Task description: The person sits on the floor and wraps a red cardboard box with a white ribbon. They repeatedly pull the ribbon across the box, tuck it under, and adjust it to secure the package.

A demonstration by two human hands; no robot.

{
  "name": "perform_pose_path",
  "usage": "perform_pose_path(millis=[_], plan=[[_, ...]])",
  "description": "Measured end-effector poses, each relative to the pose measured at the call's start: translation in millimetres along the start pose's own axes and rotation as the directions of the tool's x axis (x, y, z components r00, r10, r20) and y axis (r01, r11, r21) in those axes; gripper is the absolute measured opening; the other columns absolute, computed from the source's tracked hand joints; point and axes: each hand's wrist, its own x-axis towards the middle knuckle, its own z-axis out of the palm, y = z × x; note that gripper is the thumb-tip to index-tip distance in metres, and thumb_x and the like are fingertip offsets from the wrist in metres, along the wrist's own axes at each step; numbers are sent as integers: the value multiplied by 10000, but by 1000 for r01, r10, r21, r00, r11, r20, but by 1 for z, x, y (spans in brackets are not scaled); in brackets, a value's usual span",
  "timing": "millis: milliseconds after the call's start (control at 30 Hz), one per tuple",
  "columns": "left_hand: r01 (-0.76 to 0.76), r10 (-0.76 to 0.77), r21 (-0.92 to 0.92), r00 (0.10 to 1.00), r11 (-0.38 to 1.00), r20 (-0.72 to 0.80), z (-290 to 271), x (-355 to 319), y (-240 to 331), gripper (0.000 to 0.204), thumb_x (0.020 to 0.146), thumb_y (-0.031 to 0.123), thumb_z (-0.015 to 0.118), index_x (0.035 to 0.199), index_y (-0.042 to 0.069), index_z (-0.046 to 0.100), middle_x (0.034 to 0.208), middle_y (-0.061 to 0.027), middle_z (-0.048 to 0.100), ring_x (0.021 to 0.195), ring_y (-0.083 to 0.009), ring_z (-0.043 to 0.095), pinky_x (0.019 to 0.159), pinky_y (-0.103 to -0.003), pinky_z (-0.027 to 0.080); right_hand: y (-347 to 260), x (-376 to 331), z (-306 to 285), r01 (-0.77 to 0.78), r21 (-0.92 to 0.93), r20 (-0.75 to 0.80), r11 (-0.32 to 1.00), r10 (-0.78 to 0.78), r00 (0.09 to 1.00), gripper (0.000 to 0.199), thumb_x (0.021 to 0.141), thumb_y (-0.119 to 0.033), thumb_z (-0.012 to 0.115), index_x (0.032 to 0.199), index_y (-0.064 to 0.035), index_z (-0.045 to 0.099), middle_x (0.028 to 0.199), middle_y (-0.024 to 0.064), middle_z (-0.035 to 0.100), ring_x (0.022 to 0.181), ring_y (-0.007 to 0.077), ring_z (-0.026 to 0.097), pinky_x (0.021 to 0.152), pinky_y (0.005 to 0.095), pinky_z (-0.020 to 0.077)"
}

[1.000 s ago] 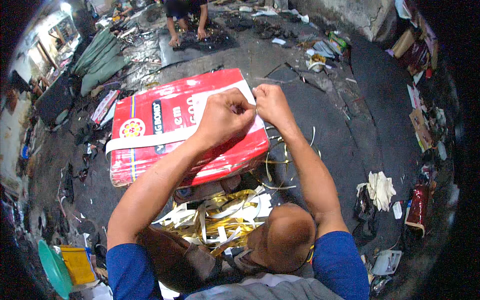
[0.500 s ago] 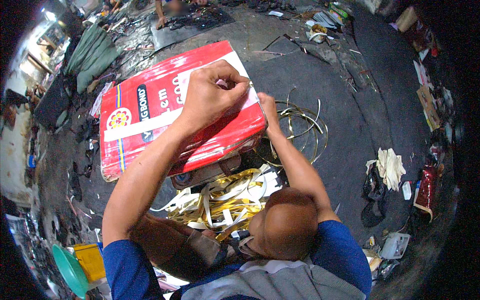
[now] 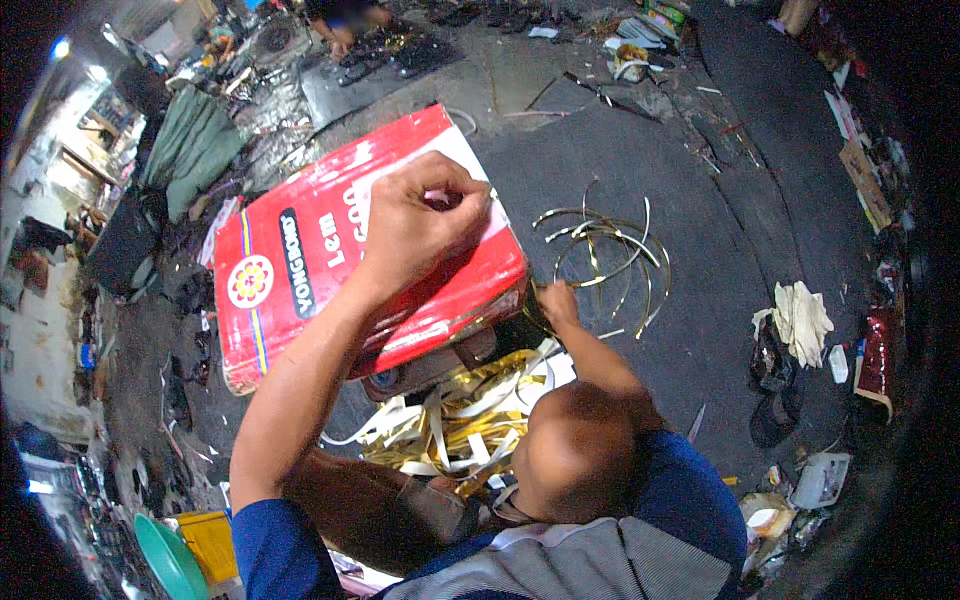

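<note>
A large red rectangular tin (image 3: pixel 390 325) with a flower emblem lies in front of me, slightly tilted. My left hand (image 3: pixel 425 215) rests on its upper right part, thumb and fingers pinched at the right edge; what they hold is hidden. Under that hand a white patch (image 3: pixel 455 150) covers the tin's far right corner. My right hand (image 3: pixel 557 303) is closed just off the tin's right side, lower than its top, and what it grips is too small to tell. Gold and white strips (image 3: pixel 470 435) are heaped between the tin and my legs.
Loose coils of thin gold strip (image 3: pixel 610 255) lie on the dark floor to the right. Farther right are a pale cloth (image 3: pixel 802 322) and a clear plastic container (image 3: pixel 822 480). A green basin (image 3: pixel 165 555) stands at lower left. Another person's hand (image 3: pixel 342 45) shows at the far side.
The white strip that lay across the tin's top is gone from its left part. My right hand has moved down and toward me, away from the tin's edge. My left hand stays pinched on top.
</note>
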Motion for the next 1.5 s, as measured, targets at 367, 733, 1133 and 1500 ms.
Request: perform_pose_path(millis=[367, 733, 1133, 1500], plan=[[-301, 254, 187, 937, 935, 239, -31, -10, -2, 198, 876, -8, 722, 1063, 37, 770, 999, -113, 710, 805, -188, 698, 667, -306, 565, -32, -21, -21, -164, -184, 38, 969, 174, 984, 320, 857, -177, 662, 1042, 73, 737, 1080, 359, 699, 1048, 507, 691, 916, 550, 566], [-529, 468, 365, 849, 766, 247, -47, -16, -14, 145, 868, 3, 770, 1004, 34, 727, 908, -114, 676, 773, -268, 697, 657, -368, 583, 12, -38, -32, -132, -411, -76, 902, 111, 991, 290, 939, -173, 593, 1159, 3, 660, 1063, 276, 730, 995, 455, 732, 852, 562, 592], [-468, 471, 208, 881, 859, 35, -10, -20, 32, 472, 824, 327, 786, 1175, 29, 683, 1106, -166, 676, 977, -363, 694, 847, -430, 566, -201, -93, -269, 604, -53, -196, 795, -601, 775, 111, 1033, -164, 634, 1053, -66, 680, 770, 63, 668, 686, 125, 615, 611, 346, 497], [743, -424, -307, 615, 595, 665, -47, -112, 110, 234, 1076, 239, 599, 988, 33, 668, 754, 40, 568, 704, -62, 514, 608, -278, 431, -288, -119, -357, 694, -75, -676, 717, -548, 493, 195, 1007, -208, 728, 1073, -26, 755, 712, -61, 584, 592, -7, 425, 516, 199, 302]])
